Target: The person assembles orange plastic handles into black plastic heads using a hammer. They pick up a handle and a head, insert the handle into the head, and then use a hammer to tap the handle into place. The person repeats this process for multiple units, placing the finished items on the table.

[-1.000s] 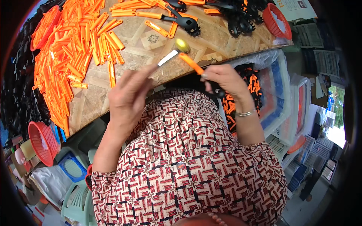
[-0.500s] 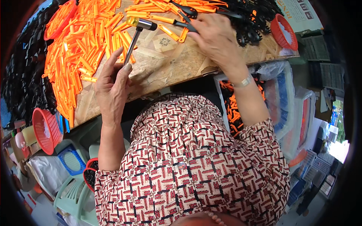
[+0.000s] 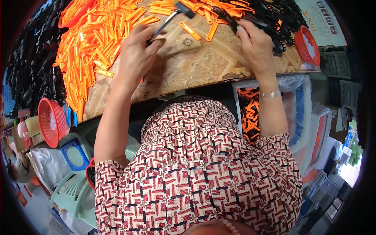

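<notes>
A slim metal-shafted hammer with a dark cylindrical head (image 3: 172, 17) sits in the curled, closed left hand (image 3: 138, 51) above the wood-patterned tabletop (image 3: 199, 66). The right hand (image 3: 256, 44), thumb and fingers nearly together, meets a black plastic utensil (image 3: 228, 18), though I cannot tell whether it grips it. Smooth, flat orange plastic handles (image 3: 92, 39) lie heaped at left, and a slatted red plastic basket (image 3: 306, 46) stands at the right edge.

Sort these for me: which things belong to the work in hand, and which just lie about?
Seems part of the work:
- hammer, in the left grip
- black utensil piece, at the right grip
- loose orange handles
- black utensil heads

Probably just lying about:
- pale green chair
- printed sheet
- red basket left of the table
</notes>
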`<state>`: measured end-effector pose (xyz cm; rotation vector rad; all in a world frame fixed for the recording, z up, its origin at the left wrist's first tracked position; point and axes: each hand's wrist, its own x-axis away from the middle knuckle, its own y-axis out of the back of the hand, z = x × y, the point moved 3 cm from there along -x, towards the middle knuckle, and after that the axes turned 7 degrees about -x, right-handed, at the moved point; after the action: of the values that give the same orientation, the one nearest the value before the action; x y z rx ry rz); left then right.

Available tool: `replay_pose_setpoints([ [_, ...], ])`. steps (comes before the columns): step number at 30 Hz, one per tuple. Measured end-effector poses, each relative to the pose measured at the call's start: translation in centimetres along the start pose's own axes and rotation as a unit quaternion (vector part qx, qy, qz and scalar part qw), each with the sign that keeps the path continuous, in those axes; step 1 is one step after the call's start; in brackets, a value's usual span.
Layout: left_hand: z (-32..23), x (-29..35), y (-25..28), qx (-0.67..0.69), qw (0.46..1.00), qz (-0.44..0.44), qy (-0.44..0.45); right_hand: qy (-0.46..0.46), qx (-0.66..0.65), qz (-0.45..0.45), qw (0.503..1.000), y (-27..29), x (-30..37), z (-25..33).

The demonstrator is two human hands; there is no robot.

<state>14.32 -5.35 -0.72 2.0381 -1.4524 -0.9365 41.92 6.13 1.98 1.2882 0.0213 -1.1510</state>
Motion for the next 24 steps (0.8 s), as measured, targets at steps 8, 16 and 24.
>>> replay_pose_setpoints([
  [8, 0.2, -6.3, -6.3, -0.130, 0.983, 0.117, -0.061, -0.505, -0.469, 0.157, 0.708, 0.5, 12.1, 2.4],
  [16, -3.6, -2.6, -3.8, 0.109, 0.937, 0.324, 0.075, -0.491, -0.439, 0.196, 0.726, -0.6, 12.7, 2.4],
  [24, -5.5, -1.3, -6.6, 0.045, 0.922, 0.382, -0.048, -0.498, -0.438, 0.229, 0.712, -0.7, 13.1, 2.3],
])
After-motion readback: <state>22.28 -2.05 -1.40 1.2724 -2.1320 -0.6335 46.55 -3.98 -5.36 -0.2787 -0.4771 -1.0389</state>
